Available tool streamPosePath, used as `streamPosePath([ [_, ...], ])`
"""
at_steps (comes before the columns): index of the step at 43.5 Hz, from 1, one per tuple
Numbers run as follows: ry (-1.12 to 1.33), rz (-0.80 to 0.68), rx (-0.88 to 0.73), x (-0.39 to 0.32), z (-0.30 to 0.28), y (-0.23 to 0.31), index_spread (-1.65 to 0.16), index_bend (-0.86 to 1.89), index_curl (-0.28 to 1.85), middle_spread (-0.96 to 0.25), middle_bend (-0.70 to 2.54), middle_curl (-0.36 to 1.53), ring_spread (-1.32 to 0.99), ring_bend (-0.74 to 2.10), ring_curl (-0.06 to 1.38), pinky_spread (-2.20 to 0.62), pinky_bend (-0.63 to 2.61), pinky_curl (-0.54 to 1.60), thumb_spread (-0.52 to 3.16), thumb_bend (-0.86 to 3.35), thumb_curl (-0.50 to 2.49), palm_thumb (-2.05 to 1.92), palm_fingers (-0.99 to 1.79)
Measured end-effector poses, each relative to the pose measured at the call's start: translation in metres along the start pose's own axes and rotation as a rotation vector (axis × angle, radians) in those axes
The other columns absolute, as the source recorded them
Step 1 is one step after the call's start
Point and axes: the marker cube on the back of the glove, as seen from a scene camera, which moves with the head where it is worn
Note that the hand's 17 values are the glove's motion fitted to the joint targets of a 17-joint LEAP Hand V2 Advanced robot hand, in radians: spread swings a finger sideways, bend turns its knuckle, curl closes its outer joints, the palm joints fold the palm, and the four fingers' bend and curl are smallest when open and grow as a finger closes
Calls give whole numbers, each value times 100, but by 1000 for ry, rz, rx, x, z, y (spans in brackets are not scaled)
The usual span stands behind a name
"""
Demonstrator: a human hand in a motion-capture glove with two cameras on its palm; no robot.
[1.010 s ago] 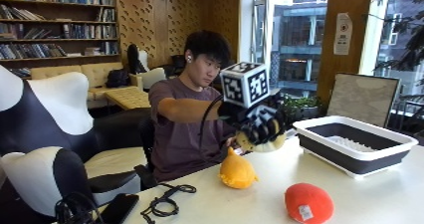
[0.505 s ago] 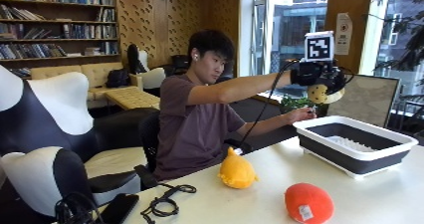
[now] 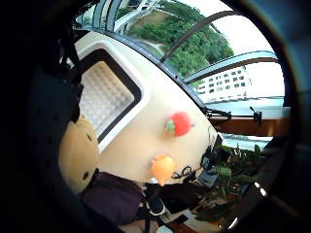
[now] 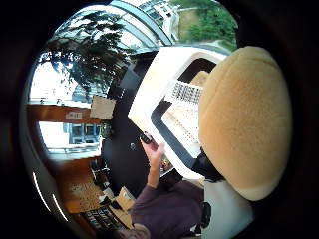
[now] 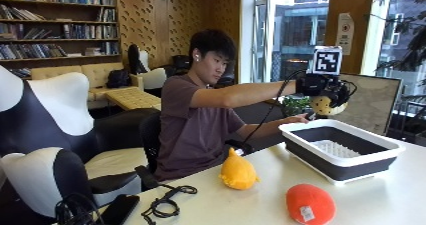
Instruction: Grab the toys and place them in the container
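Note:
My gloved right hand holds a tan round plush toy in the air above the near end of the white-rimmed dark container. The toy fills much of the thumb side palm view as the tan plush, with the container's ribbed floor beneath it. An orange-yellow plush toy sits on the table in front of the person. A red-orange plush toy lies nearer the table's front edge. In the little finger side palm view I see the red toy, the orange toy and the container.
The person's bare left hand rests by the container's far rim. A black cable and glasses and a dark phone lie at the table's left end. A black-and-white chair stands left of the table.
My hand has carried the tan toy from above the orange toy up and rightward, and it has now come lower over the container.

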Motion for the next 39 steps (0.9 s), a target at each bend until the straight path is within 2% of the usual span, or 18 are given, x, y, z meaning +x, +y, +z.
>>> streamPosePath([
  [4, -33, -80, -13, 16, 9, 13, -37, 18, 50, -51, 47, 56, -45, 117, 60, -35, 126, 49, 62, 6, 85, 72, 50],
  [11, 3, -29, -51, 56, 48, 30, -34, 16, 50, -44, 45, 60, -43, 115, 60, -33, 127, 48, 74, 4, 86, 67, 45],
  [14, -83, -22, -119, 65, 67, 38, -33, 14, 49, -41, 45, 61, -41, 116, 60, -32, 124, 46, 87, 1, 83, 60, 44],
  [18, -236, -65, -212, 83, 90, 49, -29, 7, 48, -25, 30, 58, -30, 100, 59, -21, 131, 51, 101, -7, 74, 42, -21],
  [19, -276, -69, -219, 89, 94, 51, -28, 7, 46, -21, 24, 56, -25, 88, 56, -17, 130, 49, 103, -9, 71, 36, -38],
  [22, -343, -68, -218, 110, 99, 56, -27, 8, 41, -12, 18, 52, -17, 69, 49, -10, 126, 45, 109, -8, 65, 27, -42],
  [27, -350, -43, -214, 149, 100, 66, -26, 7, 35, -4, 13, 47, -9, 54, 41, -3, 118, 41, 116, -6, 57, 15, -37],
  [39, -276, 8, -190, 220, 81, 136, -24, 7, 27, 3, 12, 38, 0, 40, 35, 4, 105, 36, 124, -3, 46, 6, -29],
])
